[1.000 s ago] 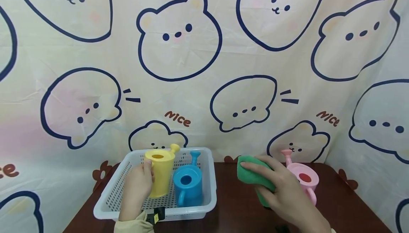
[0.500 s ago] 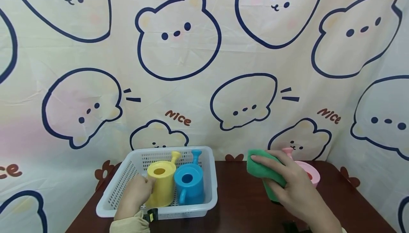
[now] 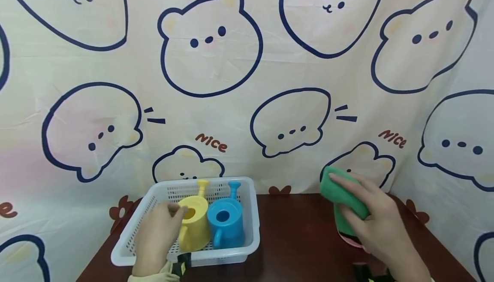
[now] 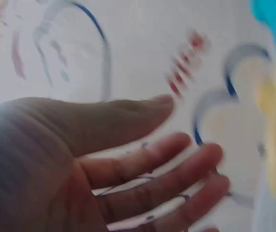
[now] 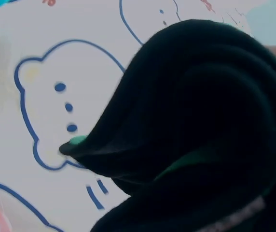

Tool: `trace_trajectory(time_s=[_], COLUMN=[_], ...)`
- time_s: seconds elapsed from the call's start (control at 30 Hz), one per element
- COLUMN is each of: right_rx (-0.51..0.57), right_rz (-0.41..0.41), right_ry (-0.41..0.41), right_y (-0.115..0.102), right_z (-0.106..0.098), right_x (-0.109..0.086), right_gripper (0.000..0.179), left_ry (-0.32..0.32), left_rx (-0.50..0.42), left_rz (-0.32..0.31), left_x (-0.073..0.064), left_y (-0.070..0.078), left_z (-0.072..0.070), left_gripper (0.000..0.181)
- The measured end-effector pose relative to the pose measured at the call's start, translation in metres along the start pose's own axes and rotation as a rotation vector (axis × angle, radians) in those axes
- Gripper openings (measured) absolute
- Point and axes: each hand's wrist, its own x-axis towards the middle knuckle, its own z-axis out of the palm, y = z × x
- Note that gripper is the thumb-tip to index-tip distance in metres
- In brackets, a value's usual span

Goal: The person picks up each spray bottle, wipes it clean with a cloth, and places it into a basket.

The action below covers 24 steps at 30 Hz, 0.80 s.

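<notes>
"Fingers (image 4: 167,183) first: how are they on the left hand (image 3: 157,232)?"

"Apart, with the thumb away from the rest, holding nothing. The hand is over the left part of the white basket (image 3: 216,255), nearest the yellow watering can (image 3: 198,227). The left wrist view shows a gap between fingertips and can."

"And on the right hand (image 3: 387,226)?"

"Clamped on a green cloth (image 3: 344,197), one finger on top, the thumb underneath. The cloth is bent over, held up at the right of the bench (image 3: 293,230). From the right wrist it looks mostly dark, with a bit of green at the fold."

"Anything by the cloth?"

"A curved pink edge (image 3: 350,241) peeks out at its near end; the rest is hidden."

"Where are the cans?"

"Both in the basket, on the left of the bench: yellow on the left, the blue watering can (image 3: 233,230) just beside it on the right. Their spouts are on the far side, handles near."

"Behind them?"

"A pale curtain (image 3: 293,67) with outlined animal faces."
</notes>
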Motion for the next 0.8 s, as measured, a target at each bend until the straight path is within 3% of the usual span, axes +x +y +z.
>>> trace_trajectory(time_s=[0.07, 0.17, 0.3, 0.4, 0.47, 0.6, 0.67, 0.8], right_rx=[-0.001, 0.012, -0.025, -0.07, -0.085, -0.097, -0.097, -0.095], right_rz=[0.028, 0.122, 0.292, 0.358, 0.352, 0.353, 0.343, 0.321], right_ry=[0.081, 0.215, 0.394, 0.481, 0.514, 0.527, 0.526, 0.536], right_y=[0.004, 0.007, 0.006, 0.006, 0.007, 0.005, 0.004, 0.003], right_z=[-0.008, -0.023, -0.041, -0.051, -0.055, -0.059, -0.059, -0.058], right_x=[0.002, 0.001, -0.006, -0.009, -0.009, -0.009, -0.01, -0.012], right_gripper=[0.075, 0.07, 0.064, 0.061, 0.059, 0.058, 0.057, 0.053], left_ry=[0.029, 0.0, -0.184, -0.358, -0.448, -0.585, -0.636, -0.669], left_rx=[-0.032, -0.123, -0.288, -0.411, -0.48, -0.585, -0.639, -0.737], left_rz=[0.093, 0.31, 0.591, 0.706, 0.729, 0.619, 0.553, 0.481], left_x=[-0.009, -0.023, -0.042, -0.056, -0.064, -0.079, -0.084, -0.092], left_y=[0.024, 0.06, 0.104, 0.133, 0.15, 0.179, 0.189, 0.2], left_z=[0.006, 0.03, 0.09, 0.144, 0.177, 0.23, 0.251, 0.283], left_gripper=[0.033, 0.022, 0.019, 0.025, 0.029, 0.035, 0.036, 0.043])
